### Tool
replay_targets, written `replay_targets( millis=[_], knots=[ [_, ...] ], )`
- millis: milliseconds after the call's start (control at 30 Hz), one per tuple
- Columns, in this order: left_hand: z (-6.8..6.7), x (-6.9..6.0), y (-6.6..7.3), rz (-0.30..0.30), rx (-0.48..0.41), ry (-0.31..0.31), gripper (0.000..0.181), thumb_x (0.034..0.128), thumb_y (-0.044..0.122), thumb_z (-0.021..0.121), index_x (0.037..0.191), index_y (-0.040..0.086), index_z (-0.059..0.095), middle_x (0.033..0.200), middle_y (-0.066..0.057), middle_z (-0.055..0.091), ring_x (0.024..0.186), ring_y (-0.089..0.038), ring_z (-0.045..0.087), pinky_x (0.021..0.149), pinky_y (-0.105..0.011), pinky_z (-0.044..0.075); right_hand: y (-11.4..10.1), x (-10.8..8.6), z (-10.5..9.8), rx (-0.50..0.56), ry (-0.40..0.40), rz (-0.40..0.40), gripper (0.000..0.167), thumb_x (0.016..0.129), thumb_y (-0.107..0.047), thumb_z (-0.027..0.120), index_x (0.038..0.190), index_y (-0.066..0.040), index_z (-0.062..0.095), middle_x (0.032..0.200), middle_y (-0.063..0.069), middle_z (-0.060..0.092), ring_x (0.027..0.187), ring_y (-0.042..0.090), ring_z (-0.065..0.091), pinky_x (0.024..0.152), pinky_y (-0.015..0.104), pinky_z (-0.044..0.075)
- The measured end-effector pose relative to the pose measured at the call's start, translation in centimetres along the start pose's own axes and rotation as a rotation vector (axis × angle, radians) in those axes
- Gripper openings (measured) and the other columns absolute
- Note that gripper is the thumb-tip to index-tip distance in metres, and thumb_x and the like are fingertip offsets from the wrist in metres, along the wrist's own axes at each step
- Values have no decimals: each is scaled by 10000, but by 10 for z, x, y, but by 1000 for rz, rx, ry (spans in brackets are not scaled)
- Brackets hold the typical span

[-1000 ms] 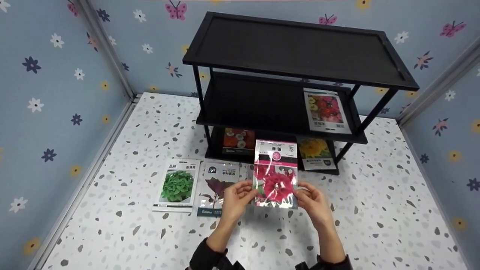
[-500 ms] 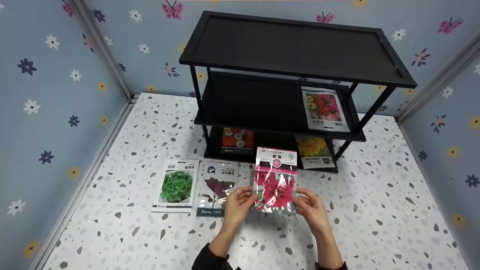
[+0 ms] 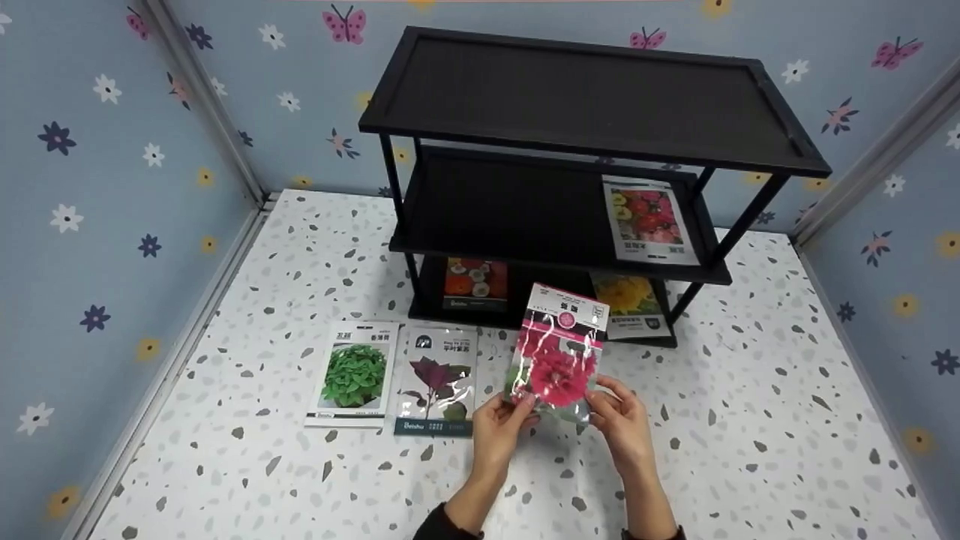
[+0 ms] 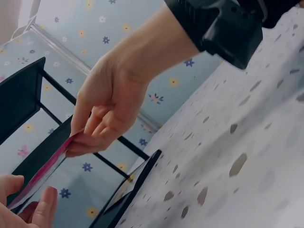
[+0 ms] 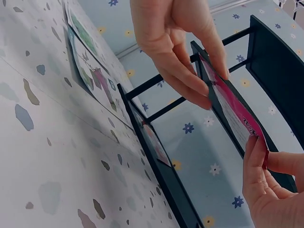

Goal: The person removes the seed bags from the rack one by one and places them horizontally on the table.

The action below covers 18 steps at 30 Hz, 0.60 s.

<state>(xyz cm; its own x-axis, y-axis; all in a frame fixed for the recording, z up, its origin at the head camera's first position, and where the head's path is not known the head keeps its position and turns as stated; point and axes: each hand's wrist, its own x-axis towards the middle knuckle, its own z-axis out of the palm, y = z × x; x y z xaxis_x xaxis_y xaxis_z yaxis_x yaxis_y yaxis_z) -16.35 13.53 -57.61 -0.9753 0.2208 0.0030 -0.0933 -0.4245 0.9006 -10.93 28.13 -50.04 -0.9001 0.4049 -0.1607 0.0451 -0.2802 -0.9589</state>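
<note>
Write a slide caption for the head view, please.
Left grip and right grip hold a pink flower packet before a black shelf.

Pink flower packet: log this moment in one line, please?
left hand: pinches pink flower packet; right hand: pinches its right edge; packet: aloft, in front of black shelf; green-leaf packet, purple-leaf packet: on speckled surface

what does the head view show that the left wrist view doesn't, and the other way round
Only the head view: the green-leaf packet and purple-leaf packet on the speckled surface, and the red-flower packet on the middle shelf. Only the left wrist view: the black device on the wrist behind the right hand. Both: the black rack, and the left hand and right hand holding the pink-flower packet.
</note>
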Motion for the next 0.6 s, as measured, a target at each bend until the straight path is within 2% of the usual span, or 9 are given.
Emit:
replay_targets(
  millis=[67,133,200,267,300,400,500,533,600],
  knots=[
    [-2,3,-23,27,-23,7,269,820,151,634,970,-65,584,867,-151,627,739,-255,628,658,-327,526,1,0,1,9,-3,-3,284,860,35,520,1115,127,436,782,80,633,694,160,602,602,248,506],
    [6,0,-16,6,-36,42,281,819,155,637,949,-88,583,856,-152,627,746,-308,621,665,-348,525,2,-1,1,9,-9,-7,275,861,36,517,1108,124,435,777,80,632,694,151,603,603,256,507],
    [15,-7,4,-3,-48,65,301,821,141,632,931,-132,568,832,-167,618,738,-326,614,660,-345,526,2,-2,1,6,-12,-11,269,861,38,516,1104,122,436,776,78,631,692,141,600,598,260,505],
    [23,-14,26,7,-61,74,278,837,99,606,907,-165,553,808,-183,606,718,-306,613,643,-334,528,3,-3,1,2,-18,-14,265,861,37,515,1100,121,438,777,77,631,697,140,601,599,268,506],
    [23,-14,30,25,-86,65,270,834,103,611,898,-155,560,798,-172,605,705,-284,612,632,-317,528,2,-3,0,-8,-27,-14,264,863,36,512,1100,123,439,782,76,631,699,139,600,604,270,508],
    [24,-15,43,9,-71,76,202,835,51,598,867,-145,564,762,-147,604,649,-172,609,596,-264,523,0,-2,-1,-36,-63,-1,276,868,31,503,1113,132,424,799,78,630,705,148,598,614,276,511],
    [20,-13,48,-64,-32,89,172,822,23,601,863,-140,565,754,-134,607,623,-160,609,592,-254,522,-5,1,-5,-71,-89,36,314,875,6,500,1143,135,400,813,86,621,698,156,591,613,278,513],
    [21,-13,56,-123,-4,103,169,817,1,596,861,-157,555,750,-143,609,622,-175,613,602,-266,525,-7,3,-6,-78,-90,52,324,877,-3,499,1154,130,394,816,91,619,696,160,589,612,278,513],
    [17,-10,59,-174,9,80,164,814,-11,592,872,-160,555,757,-145,614,621,-182,612,614,-274,526,-11,8,-11,-90,-83,78,349,885,-29,498,1176,125,381,823,98,616,692,159,587,613,269,514]
  ],
)
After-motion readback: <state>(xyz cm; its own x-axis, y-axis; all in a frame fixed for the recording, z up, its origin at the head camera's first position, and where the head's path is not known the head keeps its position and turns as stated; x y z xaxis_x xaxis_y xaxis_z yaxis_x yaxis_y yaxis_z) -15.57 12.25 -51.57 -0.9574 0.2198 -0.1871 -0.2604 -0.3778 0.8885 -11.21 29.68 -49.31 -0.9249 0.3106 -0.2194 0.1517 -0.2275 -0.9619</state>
